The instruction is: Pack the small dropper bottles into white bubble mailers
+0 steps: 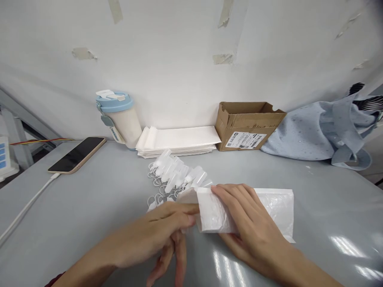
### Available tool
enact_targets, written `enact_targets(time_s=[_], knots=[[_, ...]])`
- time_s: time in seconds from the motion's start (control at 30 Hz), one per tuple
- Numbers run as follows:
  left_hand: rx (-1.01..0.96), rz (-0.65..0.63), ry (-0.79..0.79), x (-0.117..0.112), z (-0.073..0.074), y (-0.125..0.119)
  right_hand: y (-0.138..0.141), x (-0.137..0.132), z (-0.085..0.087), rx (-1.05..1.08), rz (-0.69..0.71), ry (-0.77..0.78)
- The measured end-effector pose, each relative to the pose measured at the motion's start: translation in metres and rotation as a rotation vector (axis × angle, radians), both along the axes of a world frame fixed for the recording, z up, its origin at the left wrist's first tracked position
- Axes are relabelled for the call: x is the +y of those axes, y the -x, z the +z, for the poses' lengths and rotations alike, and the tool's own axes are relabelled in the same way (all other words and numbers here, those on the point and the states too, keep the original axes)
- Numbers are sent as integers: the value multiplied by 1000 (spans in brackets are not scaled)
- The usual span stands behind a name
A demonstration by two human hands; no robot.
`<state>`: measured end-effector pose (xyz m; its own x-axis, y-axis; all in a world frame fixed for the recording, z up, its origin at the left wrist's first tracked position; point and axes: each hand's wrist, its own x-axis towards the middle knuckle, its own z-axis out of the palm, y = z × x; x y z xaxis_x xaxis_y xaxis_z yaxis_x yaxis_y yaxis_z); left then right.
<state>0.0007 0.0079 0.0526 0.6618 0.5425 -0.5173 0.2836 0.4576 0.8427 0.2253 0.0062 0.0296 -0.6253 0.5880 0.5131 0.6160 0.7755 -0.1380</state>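
A white bubble mailer (269,209) lies on the grey table (89,207) in front of me. My right hand (251,227) grips its left, open end, thumb under and fingers over the top. My left hand (161,235) pinches the mouth of the same mailer with thumb and forefinger, the other fingers hanging down. Just behind the hands lies a heap of small clear plastic bottles with ring loops (176,175), touching the mailer's opening.
A stack of white mailers (179,141) rests against the wall. Left of it stands a blue-lidded cup (118,117) and a phone (77,154) on a white cable. A cardboard box (247,125) and a pale blue cloth bag (323,131) sit at the right.
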Motion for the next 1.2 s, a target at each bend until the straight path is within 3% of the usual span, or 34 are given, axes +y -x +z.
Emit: enact_targets(time_s=[0.13, 0.17, 0.2, 0.33, 0.57, 0.7, 0.77, 0.97, 1.07, 1.2], knots=[[205, 496, -398, 1, 6, 3, -11, 6, 5, 69, -31, 64], [264, 569, -486, 1, 6, 3, -12, 7, 7, 91, -31, 73], [299, 573, -529, 1, 6, 1, -13, 7, 7, 106, -29, 74], [292, 340, -465, 0, -2, -6, -11, 6, 4, 46, -15, 11], [304, 473, -431, 0, -15, -11, 0, 4, -12, -215, -35, -297], [210, 479, -444, -2, -11, -11, 2, 3, -14, -263, -12, -286], [175, 432, -625, -4, -10, -10, 1, 3, -14, -263, -16, -259], [273, 240, -1584, -6, -25, -11, -2, 4, -10, -174, -9, -252], [301, 186, -1835, -2, -31, -14, -2, 2, -7, -88, 37, -267], [214, 156, -1988, -1, -30, -16, -1, -4, -7, 17, 82, -287]])
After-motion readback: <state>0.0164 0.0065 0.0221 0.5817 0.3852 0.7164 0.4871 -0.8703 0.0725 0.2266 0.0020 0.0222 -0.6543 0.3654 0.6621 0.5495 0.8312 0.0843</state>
